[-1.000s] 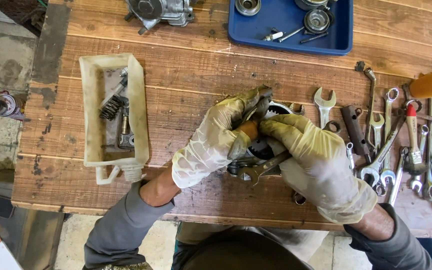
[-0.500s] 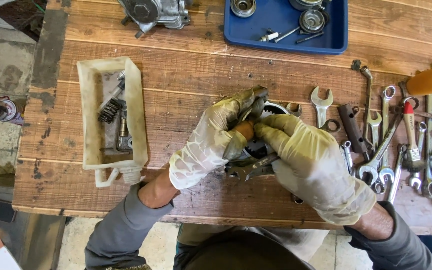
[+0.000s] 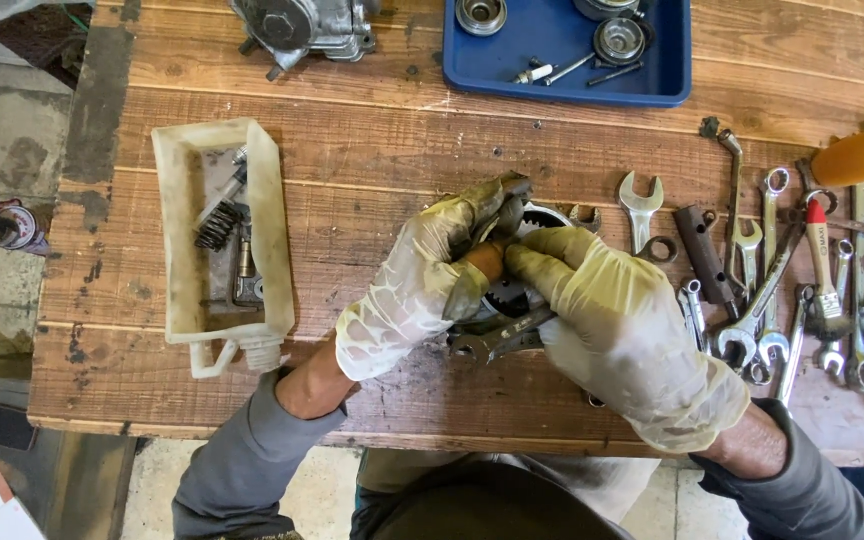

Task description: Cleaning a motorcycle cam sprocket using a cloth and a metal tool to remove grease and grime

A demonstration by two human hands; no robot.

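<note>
Round metal gear part (image 3: pixel 542 225) sits on the wooden bench (image 3: pixel 372 150), just left of the wrench spread (image 3: pixel 802 290). Looks heavy, rigid and oily, so likely slippery; grip the outer rim. Left hand (image 3: pixel 422 285) is closed around a brown-handled tool (image 3: pixel 482 262); right hand (image 3: pixel 617 325) pinches at the part. Its teeth and the tool tip are hidden under the fingers.

I see an old wooden table (image 3: pixel 252 420) made of brown planks. Grey, dirty concrete floor (image 3: pixel 2 130) shows past its left edge.
</note>
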